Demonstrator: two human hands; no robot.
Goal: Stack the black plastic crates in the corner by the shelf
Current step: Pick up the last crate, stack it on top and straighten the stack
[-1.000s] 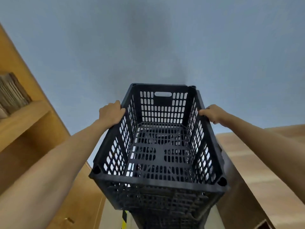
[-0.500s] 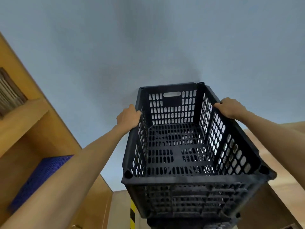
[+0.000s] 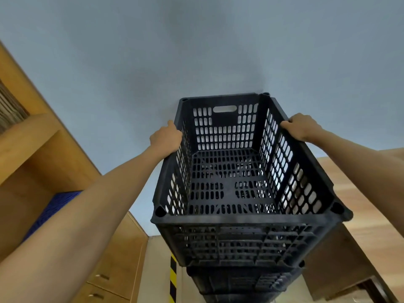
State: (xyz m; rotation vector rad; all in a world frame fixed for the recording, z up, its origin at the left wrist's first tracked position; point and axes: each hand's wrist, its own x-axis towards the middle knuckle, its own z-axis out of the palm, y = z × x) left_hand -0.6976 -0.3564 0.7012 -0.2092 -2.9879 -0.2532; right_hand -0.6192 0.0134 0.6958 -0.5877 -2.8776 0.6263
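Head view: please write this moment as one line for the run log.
top crate: on crate stack, seating unclear | left hand: grips left rim | right hand: grips right rim | shelf: at left

Head view. Black crate (image 3: pixel 236 189) sits on top of a stack of crates (image 3: pixel 242 281), open side up, nothing inside; its far end lies close to the grey wall (image 3: pixel 196 51). Left hand (image 3: pixel 166 137) grips the crate's left rim near the far end; right hand (image 3: pixel 302 126) grips the right rim opposite, fingers curled over the edge. Left of the crate: wooden shelf (image 3: pixel 28 136) holding a blue mat (image 3: pixel 54 206). Below the crate, beside the stack: yellow-and-black striped post (image 3: pixel 173 281). Right of the crate: wooden panel (image 3: pixel 367 204).
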